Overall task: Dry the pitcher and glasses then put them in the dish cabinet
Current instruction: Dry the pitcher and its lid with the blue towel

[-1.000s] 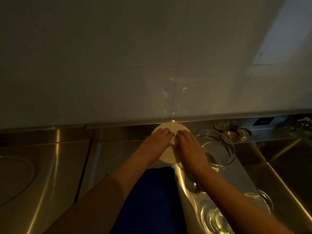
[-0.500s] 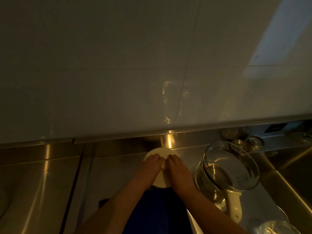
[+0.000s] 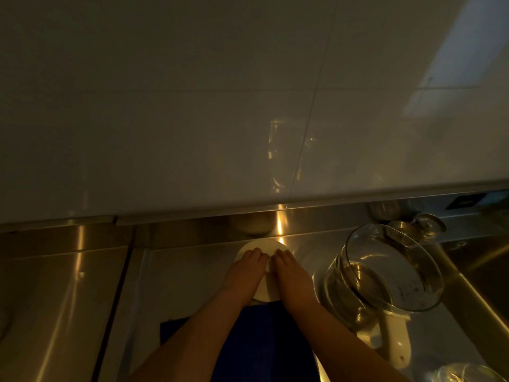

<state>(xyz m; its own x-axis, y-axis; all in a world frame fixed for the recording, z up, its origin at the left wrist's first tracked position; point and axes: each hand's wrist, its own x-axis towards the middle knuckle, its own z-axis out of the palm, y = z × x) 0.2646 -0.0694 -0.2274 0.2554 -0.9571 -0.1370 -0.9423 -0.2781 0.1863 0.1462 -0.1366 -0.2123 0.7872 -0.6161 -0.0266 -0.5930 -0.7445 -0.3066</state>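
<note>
The brushed stainless-steel counter (image 3: 68,299) spread before you. On it, right of your hands, the clear glass pitcher (image 3: 385,274) stood upright, mouth up, its white handle (image 3: 396,346) pointing toward you. A dark blue cloth (image 3: 264,340) lay near, under your forearms (likely for drying). Your left hand (image 3: 245,274) and right hand (image 3: 292,277) lay flat, fingers extended, pressing the round white disc (image 3: 261,290), gripping nothing.

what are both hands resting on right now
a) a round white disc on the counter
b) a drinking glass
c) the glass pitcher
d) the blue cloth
a: the left hand and right hand lie side by side on the round white disc; the glass pitcher stands untouched to their right.
</note>
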